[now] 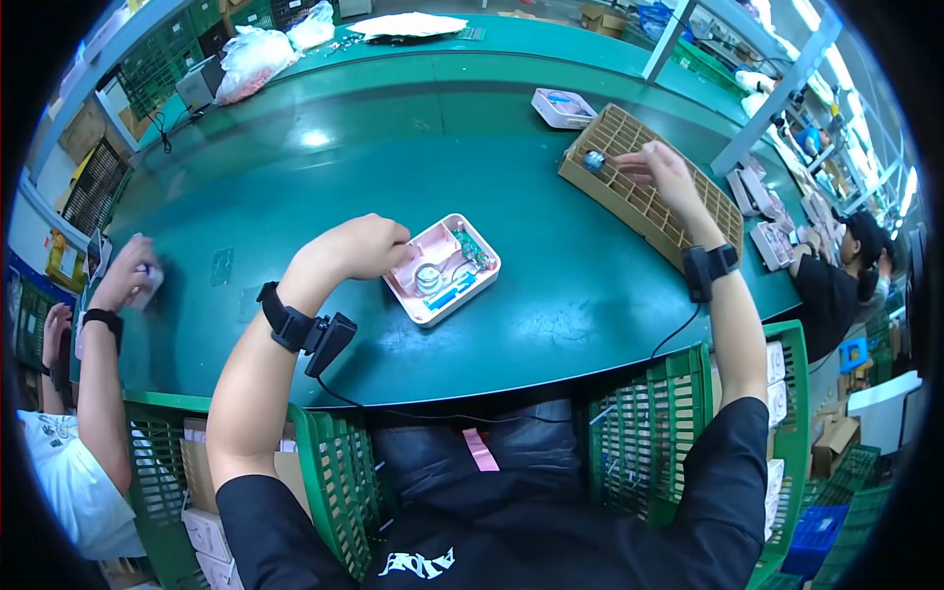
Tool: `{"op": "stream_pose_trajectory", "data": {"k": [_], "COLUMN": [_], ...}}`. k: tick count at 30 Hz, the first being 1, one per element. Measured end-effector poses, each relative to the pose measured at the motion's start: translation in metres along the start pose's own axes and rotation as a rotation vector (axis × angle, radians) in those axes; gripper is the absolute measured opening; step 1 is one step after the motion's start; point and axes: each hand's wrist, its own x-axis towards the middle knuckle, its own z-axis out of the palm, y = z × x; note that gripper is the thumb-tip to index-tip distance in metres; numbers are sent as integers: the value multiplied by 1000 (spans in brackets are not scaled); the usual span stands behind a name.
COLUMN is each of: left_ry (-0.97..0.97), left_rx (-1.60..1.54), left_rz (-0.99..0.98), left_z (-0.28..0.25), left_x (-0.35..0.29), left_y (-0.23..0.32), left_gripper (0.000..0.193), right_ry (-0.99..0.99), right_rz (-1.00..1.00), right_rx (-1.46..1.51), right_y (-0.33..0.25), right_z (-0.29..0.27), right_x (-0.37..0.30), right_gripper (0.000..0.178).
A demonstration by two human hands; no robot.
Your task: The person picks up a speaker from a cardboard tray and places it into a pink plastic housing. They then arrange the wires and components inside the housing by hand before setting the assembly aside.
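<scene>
A pale pink, square plastic housing (423, 313) lies open side up on the green table in front of me. Inside it are a green circuit board (472, 248), a round silvery part (428, 279), blue cylindrical parts (452, 292) and thin wires. My left hand (364, 246) pinches the housing's left wall, fingers closed. Off to the right, my right hand (661, 175) hovers over a brown divided tray (639, 214) with its fingers stretched out and nothing visible between them. Just left of those fingertips, a small shiny round part (593, 160) sits in the tray, apart from the hand.
Another pink housing (564, 108) stands behind the tray. Green crates (339, 472) flank my lap, holding boxes. A co-worker's hand (128, 275) works at far left; another person (846, 261) sits at right. Plastic bags (258, 61) lie at the back. Cables trail from my wristbands.
</scene>
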Motion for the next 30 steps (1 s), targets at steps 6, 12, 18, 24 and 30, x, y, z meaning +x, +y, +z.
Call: {"op": "stream_pose_trajectory", "data": {"k": [6, 12, 18, 24, 30], "left_ry": [-42, 18, 12, 1, 10], "left_rx": [-1, -3, -3, 11, 28], "left_rz": [-20, 67, 62, 51, 58], "left_z": [-2, 7, 7, 6, 5], "left_x": [2, 6, 2, 4, 4], "left_y": [1, -6, -7, -5, -2], "left_gripper": [40, 38, 38, 40, 40], "right_ry": [-20, -57, -254, -388, -435], "right_rz": [-95, -126, 80, -62, -74], "right_rx": [-283, -513, -531, -532, -426], "right_y": [46, 46, 4, -17, 21], "right_z": [21, 9, 5, 26, -8], "right_x": [13, 2, -64, -98, -60], "right_gripper": [32, 31, 28, 28, 27]}}
